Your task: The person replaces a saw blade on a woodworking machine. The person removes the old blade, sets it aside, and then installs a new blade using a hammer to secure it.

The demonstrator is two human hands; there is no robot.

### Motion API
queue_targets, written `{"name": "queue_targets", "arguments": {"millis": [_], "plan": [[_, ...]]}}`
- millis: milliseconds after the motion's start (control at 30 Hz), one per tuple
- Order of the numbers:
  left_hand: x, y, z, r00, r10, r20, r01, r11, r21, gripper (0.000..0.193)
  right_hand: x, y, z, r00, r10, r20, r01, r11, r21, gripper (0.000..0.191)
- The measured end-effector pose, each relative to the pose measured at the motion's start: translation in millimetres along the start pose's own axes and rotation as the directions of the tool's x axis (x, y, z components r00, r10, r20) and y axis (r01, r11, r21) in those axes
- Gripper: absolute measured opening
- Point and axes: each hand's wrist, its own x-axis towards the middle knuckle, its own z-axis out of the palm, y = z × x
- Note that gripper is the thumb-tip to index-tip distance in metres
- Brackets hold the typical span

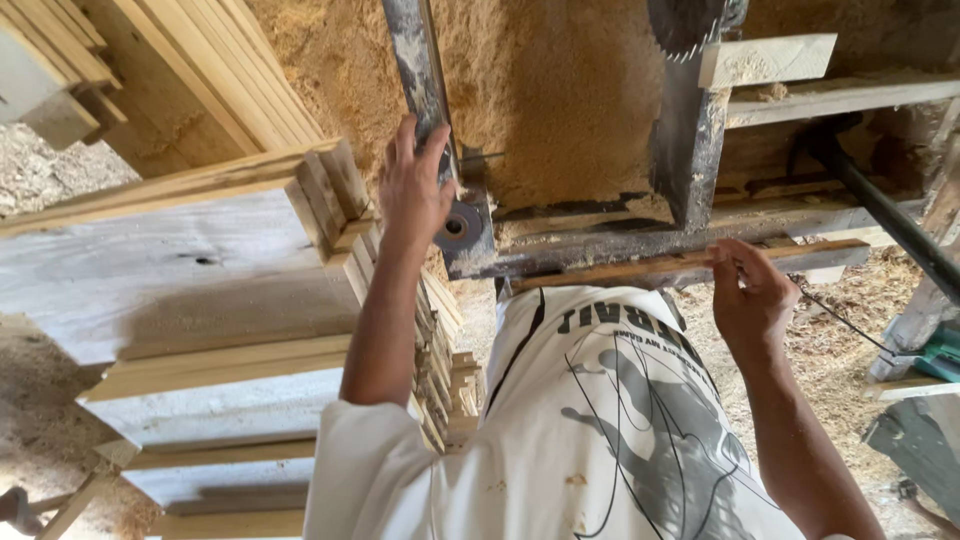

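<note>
Gripping with both hands, we stand close against a table saw whose top is heaped with sawdust (540, 90). Our left hand (415, 185) is wrapped around a dark, worn metal bar (412, 60) that runs away from us across the saw table, the fingers curled over its near end just above a round metal fitting (455, 227) at the corner of the frame. Our right hand (748, 295) is closed on a thin wooden strip (620, 268), thumb and fingers pinching it near its right end; the strip lies along the front edge of the saw's metal frame (640, 243), touching it and running from near the middle of the frame out towards the right. Beyond the strip, a toothed circular saw blade (685, 25) rises at the far side of the table, only its lower rim in view, with a short pale block of wood (765, 60) just beside it to the right and a longer plank (840, 98) lying below that block. To our left a tall stack of sawn planks (200, 270) stands close to our left forearm, their cut ends facing the saw, and more boards (190, 70) lean behind the stack. Our white printed shirt (600, 420) fills the lower middle of the view. A dark rod (890, 215) slants down at the right, and sawdust covers the ground (830, 350) below it.
</note>
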Motion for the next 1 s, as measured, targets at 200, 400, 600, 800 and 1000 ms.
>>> {"name": "queue_targets", "arguments": {"millis": [200,400,600,800,1000], "plan": [[-1,-22,13,0.986,-0.154,-0.056,0.105,0.854,-0.51,0.031,-10,16,2,0.999,-0.005,-0.046,0.011,0.992,0.122,0.011],[-55,-37,-7,0.792,-0.435,0.428,0.526,0.13,-0.841,0.022,-24,26,0,0.996,0.087,0.004,-0.086,0.986,0.142,0.013],[-84,-33,21,0.87,-0.34,0.356,0.466,0.802,-0.374,0.058,-18,27,12,0.993,0.07,0.091,-0.086,0.979,0.185,0.017],[-79,-10,-5,0.741,-0.423,0.522,0.655,0.627,-0.422,0.032,21,-14,48,0.957,-0.122,0.262,0.068,0.976,0.205,0.024],[-67,45,-30,0.763,-0.299,0.573,0.646,0.328,-0.69,0.022,65,-99,97,0.603,-0.716,0.352,0.736,0.669,0.101,0.053]]}}
